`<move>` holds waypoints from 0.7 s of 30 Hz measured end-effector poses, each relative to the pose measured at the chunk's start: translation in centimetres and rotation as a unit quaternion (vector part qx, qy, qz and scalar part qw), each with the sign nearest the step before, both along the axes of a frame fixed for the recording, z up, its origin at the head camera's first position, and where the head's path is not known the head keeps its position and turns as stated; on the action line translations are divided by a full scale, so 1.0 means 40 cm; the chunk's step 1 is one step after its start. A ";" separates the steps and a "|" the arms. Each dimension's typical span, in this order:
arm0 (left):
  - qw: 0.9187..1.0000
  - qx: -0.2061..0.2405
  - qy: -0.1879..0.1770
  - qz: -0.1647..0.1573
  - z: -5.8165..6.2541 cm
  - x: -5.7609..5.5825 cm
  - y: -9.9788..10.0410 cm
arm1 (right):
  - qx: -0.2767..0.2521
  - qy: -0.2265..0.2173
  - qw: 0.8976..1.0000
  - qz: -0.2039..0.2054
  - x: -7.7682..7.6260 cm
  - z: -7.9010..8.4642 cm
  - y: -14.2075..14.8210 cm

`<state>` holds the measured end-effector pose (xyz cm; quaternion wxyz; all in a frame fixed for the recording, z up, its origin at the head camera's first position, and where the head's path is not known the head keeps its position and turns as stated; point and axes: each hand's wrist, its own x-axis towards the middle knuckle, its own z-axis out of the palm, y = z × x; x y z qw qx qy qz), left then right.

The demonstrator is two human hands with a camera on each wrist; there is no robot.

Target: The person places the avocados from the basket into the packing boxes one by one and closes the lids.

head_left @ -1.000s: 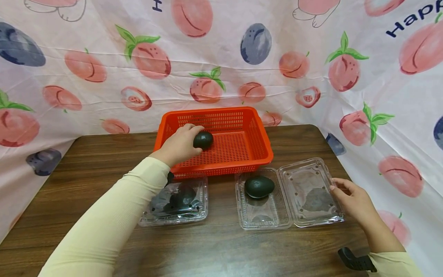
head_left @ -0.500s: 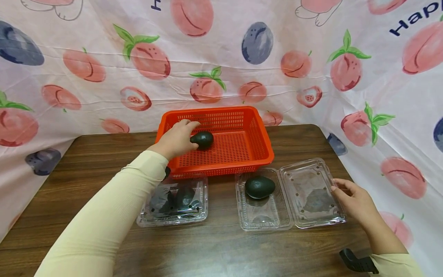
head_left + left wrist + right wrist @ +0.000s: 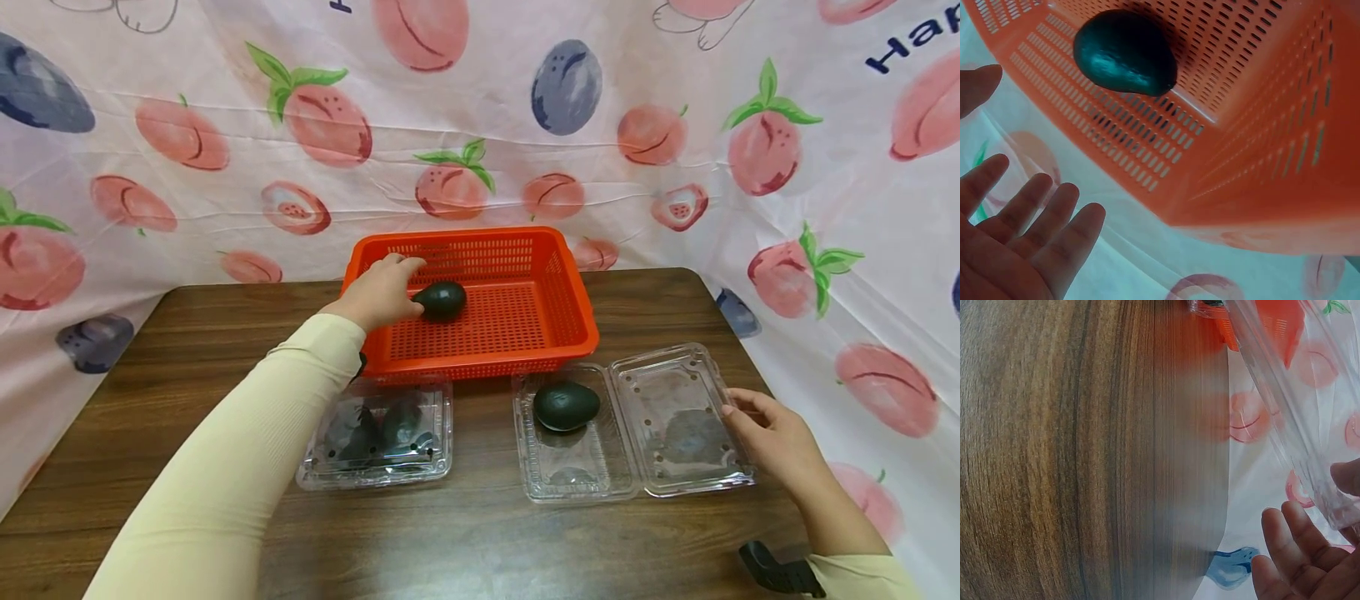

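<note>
A dark green avocado (image 3: pixel 440 301) lies in the orange basket (image 3: pixel 517 362). My left hand (image 3: pixel 378 292) is just left of it over the basket's side; the left wrist view shows fingers (image 3: pixel 1060 250) spread and apart from the avocado (image 3: pixel 1124 53). In front, an opened clear clamshell box (image 3: pixel 577 467) holds one avocado (image 3: pixel 566 406) in its base. My right hand (image 3: pixel 772 433) pinches the outer edge of its folded-out lid (image 3: pixel 667 392) between thumb and finger. In the right wrist view, the other fingers (image 3: pixel 1304 531) extend beside the lid edge.
A shut clear clamshell box (image 3: pixel 375 471) with dark avocados inside stands at front left, partly under the left forearm. All of this is on a wooden table (image 3: pixel 420 542). A fruit-print cloth (image 3: pixel 480 108) hangs behind and at the right.
My left hand has let go of the avocado in the basket and drawn back slightly to the left. My right hand keeps its hold on the lid.
</note>
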<state>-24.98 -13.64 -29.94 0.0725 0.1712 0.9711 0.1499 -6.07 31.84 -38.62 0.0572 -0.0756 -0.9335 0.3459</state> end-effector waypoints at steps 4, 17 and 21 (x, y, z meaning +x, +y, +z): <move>1.000 0.002 -0.007 0.005 -0.006 -0.012 -0.002 | 0.003 0.002 1.000 -0.003 0.000 -0.003 0.003; 1.000 0.006 -0.027 0.008 -0.012 -0.046 0.007 | 0.014 0.000 1.000 -0.003 -0.012 -0.007 0.005; 0.999 0.008 -0.030 0.005 -0.014 -0.058 0.013 | 0.014 -0.004 1.000 -0.002 -0.014 -0.009 0.006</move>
